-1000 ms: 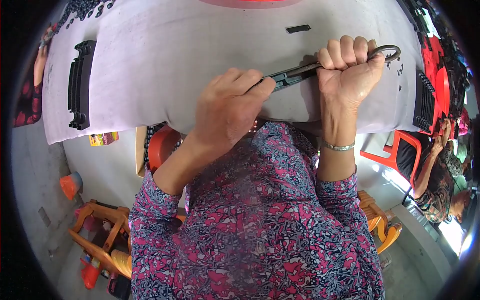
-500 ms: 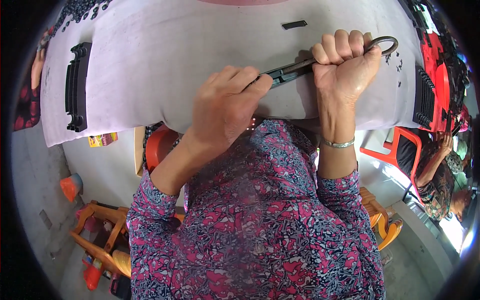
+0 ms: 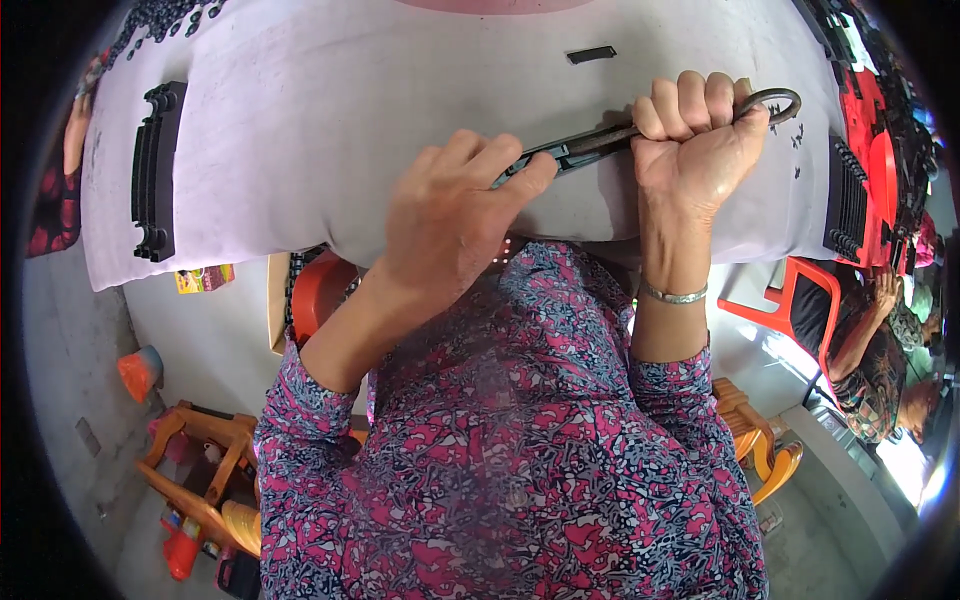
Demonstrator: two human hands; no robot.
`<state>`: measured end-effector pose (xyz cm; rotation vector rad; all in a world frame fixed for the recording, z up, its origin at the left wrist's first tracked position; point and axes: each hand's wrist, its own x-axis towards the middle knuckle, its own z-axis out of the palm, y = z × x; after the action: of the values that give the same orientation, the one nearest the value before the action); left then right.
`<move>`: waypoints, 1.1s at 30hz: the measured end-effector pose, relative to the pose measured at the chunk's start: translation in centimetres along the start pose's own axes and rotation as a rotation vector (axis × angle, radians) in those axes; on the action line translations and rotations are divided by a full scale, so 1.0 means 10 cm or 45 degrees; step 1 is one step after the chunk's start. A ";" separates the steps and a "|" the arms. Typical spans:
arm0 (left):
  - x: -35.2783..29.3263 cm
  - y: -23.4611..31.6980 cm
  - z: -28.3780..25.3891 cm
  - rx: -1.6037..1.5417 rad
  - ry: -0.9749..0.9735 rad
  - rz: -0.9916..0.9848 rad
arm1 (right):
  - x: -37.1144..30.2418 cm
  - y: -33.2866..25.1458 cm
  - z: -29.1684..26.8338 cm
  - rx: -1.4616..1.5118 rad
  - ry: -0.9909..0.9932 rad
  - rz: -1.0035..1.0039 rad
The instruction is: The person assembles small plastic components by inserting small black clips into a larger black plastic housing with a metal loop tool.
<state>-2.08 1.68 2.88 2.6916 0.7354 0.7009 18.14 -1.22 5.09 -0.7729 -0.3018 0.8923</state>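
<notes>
Upper centre, the left hand (image 3: pixel 445 215) pinches a long, dark teal slotted strip (image 3: pixel 563 162), thumb and forefinger slightly further apart than half a second ago; upper right, the right hand (image 3: pixel 697 150) tightly fists a ring-ended, dark metal rod (image 3: pixel 608 140).

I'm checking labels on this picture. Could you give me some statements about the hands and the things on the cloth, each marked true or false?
1. The right hand is closed around the ring-ended rod. True.
2. The metal bracelet is on the left wrist. False: it is on the right.
3. The thin black strip lies on the pale cloth. True.
4. The left hand lies flat on the cloth. False: it is closed on the greenish piece.
5. The left hand touches the ridged black piece. False: they are apart.
</notes>
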 end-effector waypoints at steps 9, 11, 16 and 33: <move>-0.03 -0.03 0.07 -0.008 0.054 0.035 | 0.03 -0.06 -0.11 0.293 -0.140 0.099; -0.03 -0.02 0.06 -0.012 0.061 0.025 | 0.01 -0.07 -0.10 0.239 -0.197 0.119; -0.01 0.00 0.01 -0.017 -0.002 0.030 | 0.00 -0.06 -0.08 0.185 -0.180 0.103; -0.02 -0.03 0.02 0.005 -0.017 0.062 | -0.27 0.17 0.00 0.025 -0.484 -0.127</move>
<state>-2.26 1.81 2.57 2.7235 0.6708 0.6932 15.53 -2.70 4.06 -0.5614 -0.6595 0.9439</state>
